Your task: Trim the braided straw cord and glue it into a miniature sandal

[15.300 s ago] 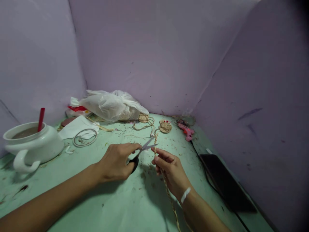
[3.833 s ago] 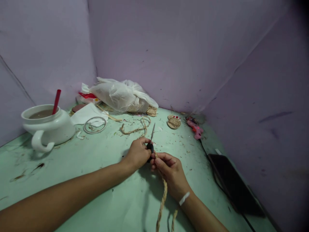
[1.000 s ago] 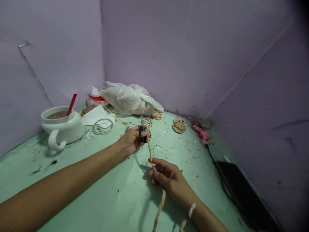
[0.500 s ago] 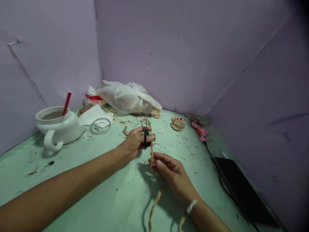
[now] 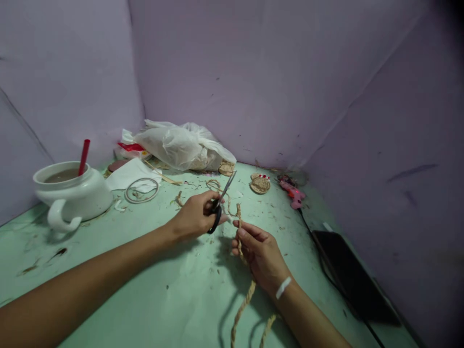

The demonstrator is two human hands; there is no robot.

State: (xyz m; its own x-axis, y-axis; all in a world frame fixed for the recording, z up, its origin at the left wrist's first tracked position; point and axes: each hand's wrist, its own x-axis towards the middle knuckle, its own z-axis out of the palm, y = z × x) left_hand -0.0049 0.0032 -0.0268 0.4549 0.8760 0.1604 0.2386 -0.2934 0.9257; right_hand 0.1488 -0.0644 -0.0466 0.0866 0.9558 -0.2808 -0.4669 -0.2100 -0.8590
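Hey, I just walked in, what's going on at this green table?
Two bare hands are busy: the left hand holds scissors, blades pointing forward, while the right hand pinches a twisted cord, one end sticking up above the grip. On the green tabletop, a white pot stands left and a plastic bag lies at the back.

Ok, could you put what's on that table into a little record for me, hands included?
Left hand: holds black-handled scissors, blades pointing away from the person
Right hand: pinches a braided rope, which trails toward the near edge of the picture
Surface: pale green tabletop, with scattered bits
Left side: white pot with a red stick standing in it; metal ring partly over white paper
Back: white plastic bag
Right side: flat black object
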